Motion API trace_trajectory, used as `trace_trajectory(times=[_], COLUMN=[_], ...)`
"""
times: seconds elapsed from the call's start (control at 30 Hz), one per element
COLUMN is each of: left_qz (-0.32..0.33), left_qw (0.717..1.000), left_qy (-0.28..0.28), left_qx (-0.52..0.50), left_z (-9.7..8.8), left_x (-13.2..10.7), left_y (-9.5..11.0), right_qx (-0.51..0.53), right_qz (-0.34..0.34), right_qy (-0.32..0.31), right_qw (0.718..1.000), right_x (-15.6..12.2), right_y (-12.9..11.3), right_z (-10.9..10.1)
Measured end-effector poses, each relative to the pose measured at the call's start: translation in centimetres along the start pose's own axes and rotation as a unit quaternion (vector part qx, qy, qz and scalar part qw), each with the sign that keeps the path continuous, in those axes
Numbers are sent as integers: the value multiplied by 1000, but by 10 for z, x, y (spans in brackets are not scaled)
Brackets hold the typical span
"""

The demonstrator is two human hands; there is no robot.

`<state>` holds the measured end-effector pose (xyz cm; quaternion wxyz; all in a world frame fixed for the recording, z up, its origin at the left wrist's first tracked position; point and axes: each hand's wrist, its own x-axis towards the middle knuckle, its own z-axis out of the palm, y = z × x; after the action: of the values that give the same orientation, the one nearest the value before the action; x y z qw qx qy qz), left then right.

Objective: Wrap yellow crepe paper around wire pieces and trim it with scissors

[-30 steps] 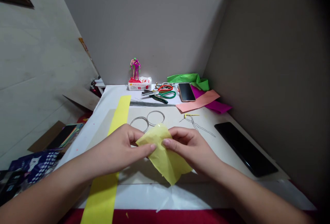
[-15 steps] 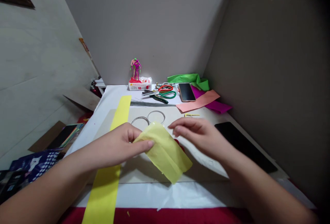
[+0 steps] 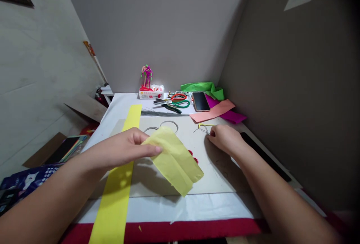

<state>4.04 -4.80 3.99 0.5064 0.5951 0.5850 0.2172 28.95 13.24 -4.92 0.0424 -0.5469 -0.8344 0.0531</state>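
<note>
I have the left hand (image 3: 128, 146) with its fingers pinched on one corner of the yellow sheet (image 3: 174, 157); thumb on top, sheet creased, tilted, hanging over the board (image 3: 194, 139); my right hand (image 3: 226, 139) is apart from it, fingers curled in at the wire frame (image 3: 203, 126), which lies on the board with yellow wrap at its top; I can't tell whether those fingers grip it, as the hand hides the rest; red rings (image 3: 196, 160) sit just past the sheet's right edge; wire coils (image 3: 177, 127) lie behind it; the yellow strip (image 3: 112, 202) runs under my left forearm; a black slab (image 3: 264, 154) is partly behind my right arm; at the back of the bench (image 3: 210, 206) I get scissors (image 3: 184, 104), a phone (image 3: 201, 101), green paper (image 3: 201, 86) and peach paper (image 3: 212, 113); a figurine (image 3: 146, 73) stands on the tissue pack (image 3: 152, 93).
</note>
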Motion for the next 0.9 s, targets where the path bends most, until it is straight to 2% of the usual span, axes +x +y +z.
trace_trajectory(times=[0.2,0.4,0.5,0.6,0.7,0.8,0.9], left_qz=[27,100,108,93,36,-11,-28], left_qw=[999,995,993,994,997,997,995], left_qy=[19,-8,-4,4,6,14,35], left_qx=[-9,-20,-37,-55,-71,-80,-84], left_z=[3,4,3,4,7,12,18], left_x=[-8,-2,3,8,12,16,19], left_y=[3,5,4,2,0,-1,-1], right_qx=[70,211,241,252,275,319,352], right_qz=[-23,-138,-184,-224,-248,-235,-211], right_qy=[60,116,132,165,194,199,188], right_qw=[996,961,944,927,909,896,892], right_x=[-3,-25,-40,-51,-57,-58,-56], right_y=[-4,-33,-47,-54,-57,-58,-58], right_z=[-12,-20,-19,-16,-13,-13,-13])
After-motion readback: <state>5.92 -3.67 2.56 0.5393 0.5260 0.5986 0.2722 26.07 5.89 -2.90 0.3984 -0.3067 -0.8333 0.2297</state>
